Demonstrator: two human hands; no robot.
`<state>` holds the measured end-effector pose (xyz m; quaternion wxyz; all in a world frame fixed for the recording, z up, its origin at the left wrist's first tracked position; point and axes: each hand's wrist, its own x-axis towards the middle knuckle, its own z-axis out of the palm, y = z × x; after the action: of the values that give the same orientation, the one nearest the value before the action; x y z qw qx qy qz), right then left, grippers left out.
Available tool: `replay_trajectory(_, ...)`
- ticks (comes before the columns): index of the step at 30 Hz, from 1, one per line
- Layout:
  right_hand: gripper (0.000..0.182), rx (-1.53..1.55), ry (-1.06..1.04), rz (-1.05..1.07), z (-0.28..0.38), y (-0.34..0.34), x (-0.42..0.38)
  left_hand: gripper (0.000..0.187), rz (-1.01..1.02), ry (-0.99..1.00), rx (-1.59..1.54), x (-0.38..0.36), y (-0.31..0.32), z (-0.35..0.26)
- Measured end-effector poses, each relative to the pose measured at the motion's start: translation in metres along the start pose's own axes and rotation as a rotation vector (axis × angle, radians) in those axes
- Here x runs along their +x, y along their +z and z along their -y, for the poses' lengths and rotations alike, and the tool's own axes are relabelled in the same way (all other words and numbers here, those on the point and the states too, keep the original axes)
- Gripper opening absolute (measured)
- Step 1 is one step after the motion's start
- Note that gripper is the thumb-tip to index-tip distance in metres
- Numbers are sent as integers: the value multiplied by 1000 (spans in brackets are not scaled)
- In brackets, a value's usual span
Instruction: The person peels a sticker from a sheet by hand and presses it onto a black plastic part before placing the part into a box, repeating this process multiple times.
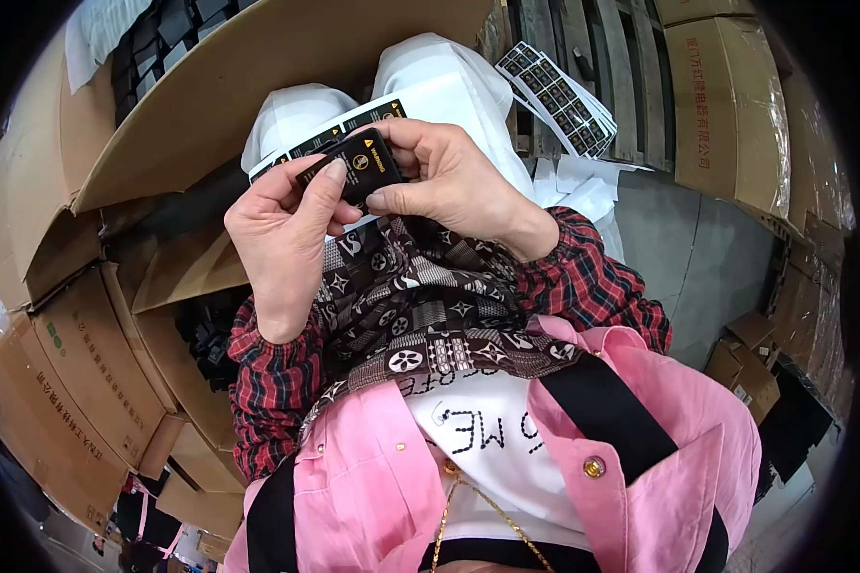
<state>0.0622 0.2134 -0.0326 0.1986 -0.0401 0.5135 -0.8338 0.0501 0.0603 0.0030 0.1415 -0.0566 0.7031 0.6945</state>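
A small black piece with a yellow WARNING label (365, 164) is held between both hands above my lap. My left hand (291, 224) grips its left end, thumb on the printed face. With thumb and bent fingers, my right hand (449, 181) holds the right end. Beneath and behind the hands, a white sheet of black labels (301, 148) lies across my knees. Part of that sheet is hidden by the fingers.
More label sheets (564, 105) lie fanned on a wooden pallet (626, 57) at the upper right. An open carton (191, 105) with black items stands at the left. Cartons (717, 105) wrapped in film stand at the right. A box (215, 358) holds dark parts.
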Motion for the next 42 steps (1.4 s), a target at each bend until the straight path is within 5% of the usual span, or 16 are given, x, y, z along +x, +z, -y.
replay_trajectory(10,33,29,43,-36,1,6,-2,14,-29,24,37,-4,6,-1)
replay_trajectory(12,27,-42,-5,-210,-5,14,-2,12,-30,34,-18,-7,7,1)
replay_trajectory(14,23,-76,-96,-282,-9,24,-4,14,-54,110,2,-8,8,7)
replay_trajectory(17,20,-744,-636,-465,-10,28,-3,21,-85,181,241,-9,4,0)
replay_trajectory(19,19,-597,-524,-484,2,33,-13,35,-59,75,543,-6,-6,-2)
replay_trajectory(22,21,-116,-237,-400,10,29,-13,42,-125,159,239,-12,-11,7)
replay_trajectory(23,22,-61,-181,-335,11,25,-13,39,-152,217,359,-14,-17,9)
replay_trajectory(27,19,-67,-65,-252,8,24,-13,29,-207,456,461,-14,-22,6)
replay_trajectory(30,18,-11,-39,-229,7,24,-14,25,62,452,355,-18,-22,5)
replay_trajectory(34,15,-186,-6,-185,7,27,-17,17,137,621,492,-25,-21,9)
replay_trajectory(36,13,-66,-142,-315,-7,28,-14,13,59,426,439,-38,-34,9)
replay_trajectory(38,16,-19,-55,-458,-9,3,-28,14,-156,247,435,-55,-78,14)
replay_trajectory(42,19,163,415,-345,-36,-17,-76,17,-277,-355,1342,-82,-174,25)
